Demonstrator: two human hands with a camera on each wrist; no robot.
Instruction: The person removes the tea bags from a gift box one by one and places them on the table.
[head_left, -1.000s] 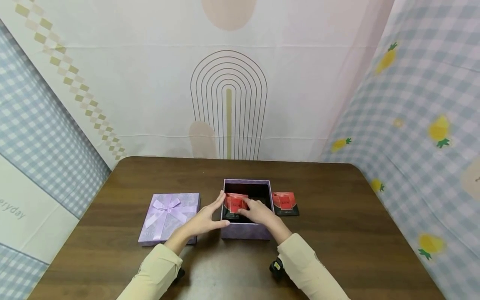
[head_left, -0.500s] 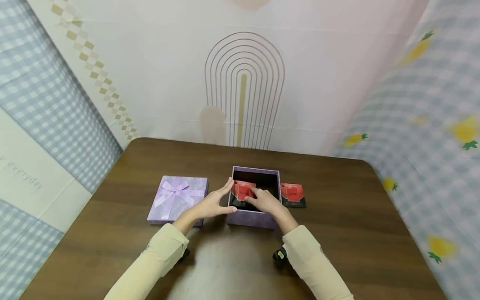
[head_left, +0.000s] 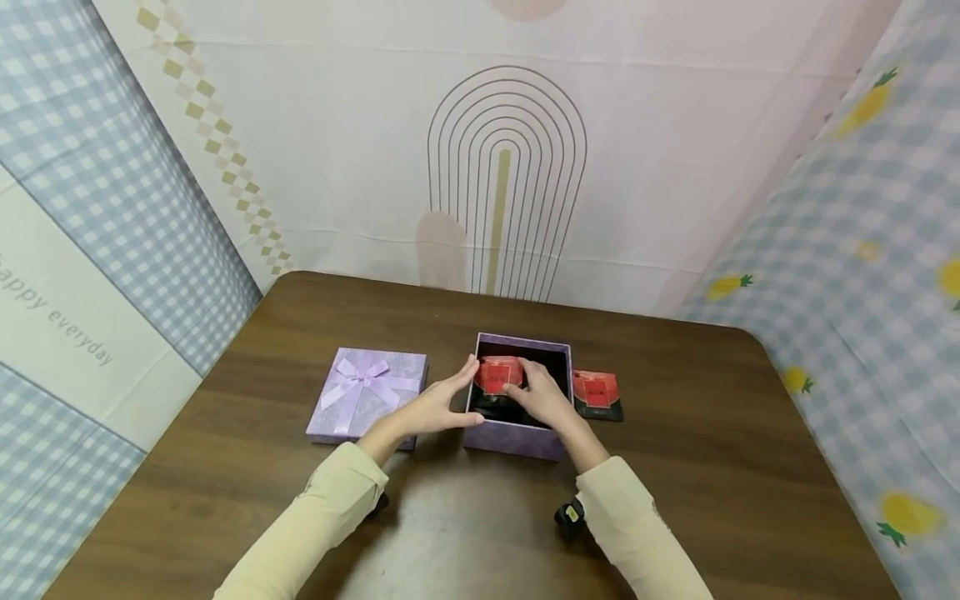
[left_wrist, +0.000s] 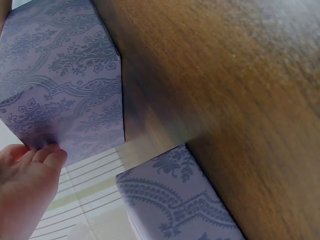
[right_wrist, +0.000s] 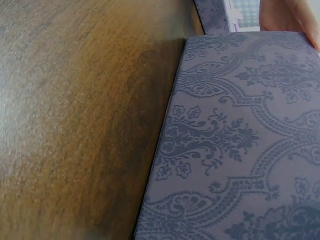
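Observation:
An open purple patterned box [head_left: 517, 439] stands near the table's middle. A red-and-black sachet [head_left: 495, 372] is inside its left part, its red end raised. My right hand [head_left: 546, 402] reaches over the front wall and pinches the sachet's right side between thumb and fingers. My left hand [head_left: 435, 408] rests against the box's left side, fingers extended and thumb near the front corner. In the left wrist view, fingertips of the left hand [left_wrist: 32, 182] touch the box wall [left_wrist: 62, 75]. The right wrist view shows mostly the box's outer wall [right_wrist: 235, 130].
A purple lid [head_left: 375, 396] with a lilac ribbon bow [head_left: 363, 381] lies left of the box. Another red-and-black sachet [head_left: 600, 392] lies flat against the box's right side. The brown wooden table [head_left: 720, 467] ends at a curtained wall [head_left: 360, 150].
The right hand has shifted onto the sachet's right edge, and the sachet now tilts up inside the box. The left hand stays at the box's side. The head view has turned slightly.

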